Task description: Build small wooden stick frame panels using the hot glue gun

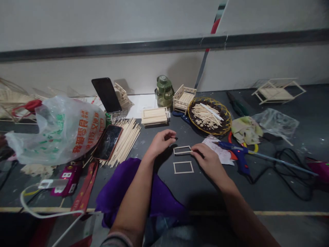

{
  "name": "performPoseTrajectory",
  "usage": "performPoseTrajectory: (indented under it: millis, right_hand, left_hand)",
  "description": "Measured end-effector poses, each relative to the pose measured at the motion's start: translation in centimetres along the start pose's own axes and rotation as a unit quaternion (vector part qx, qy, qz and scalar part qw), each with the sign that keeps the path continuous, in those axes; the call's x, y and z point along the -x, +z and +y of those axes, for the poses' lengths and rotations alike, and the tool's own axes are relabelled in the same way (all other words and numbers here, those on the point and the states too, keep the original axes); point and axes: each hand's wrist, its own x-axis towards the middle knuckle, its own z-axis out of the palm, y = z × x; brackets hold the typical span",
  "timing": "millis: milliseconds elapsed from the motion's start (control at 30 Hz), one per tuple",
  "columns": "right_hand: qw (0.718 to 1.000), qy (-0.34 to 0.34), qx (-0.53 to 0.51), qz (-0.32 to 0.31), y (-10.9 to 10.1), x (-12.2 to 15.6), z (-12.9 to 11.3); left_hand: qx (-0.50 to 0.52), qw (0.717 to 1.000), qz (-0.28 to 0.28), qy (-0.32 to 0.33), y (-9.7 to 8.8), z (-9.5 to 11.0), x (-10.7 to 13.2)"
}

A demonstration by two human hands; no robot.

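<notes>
Two small rectangular frames made of thin wooden sticks lie on the dark table. My right hand (207,158) pinches the right end of the upper frame (182,150). The lower frame (183,167) lies flat just below it, untouched. My left hand (161,140) hovers left of the upper frame, its fingers curled loosely with nothing visible in them. A blue hot glue gun (238,154) lies on a paper scrap right of my right hand.
A round basket (209,116) of sticks, a stick bundle (125,139), stacked stick panels (154,116), small stick furniture (183,97), a green jar (164,91), two phones (108,141), a plastic bag (60,128), purple cloth (133,187) and cables (288,171) surround the frames.
</notes>
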Motion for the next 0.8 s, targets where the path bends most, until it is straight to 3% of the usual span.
performPoseTrajectory:
  millis: [133,333,500,800]
  right_hand:
    - [0.994,-0.034,0.086,-0.049,-0.1,0.6,0.4]
    - [0.991,-0.018,0.129,-0.039,-0.2,1.0,0.5]
    - [0.989,0.006,0.147,-0.021,-0.3,1.1,0.6]
    - [0.99,-0.012,0.127,-0.06,0.9,1.0,0.1]
  left_hand:
    - [-0.111,0.993,-0.05,-0.003,0.1,-0.6,0.2]
    - [-0.234,0.97,-0.069,0.015,0.2,0.1,0.6]
    - [-0.259,0.962,-0.08,0.029,0.4,0.3,0.6]
    - [-0.27,0.959,-0.083,0.033,0.8,0.5,0.7]
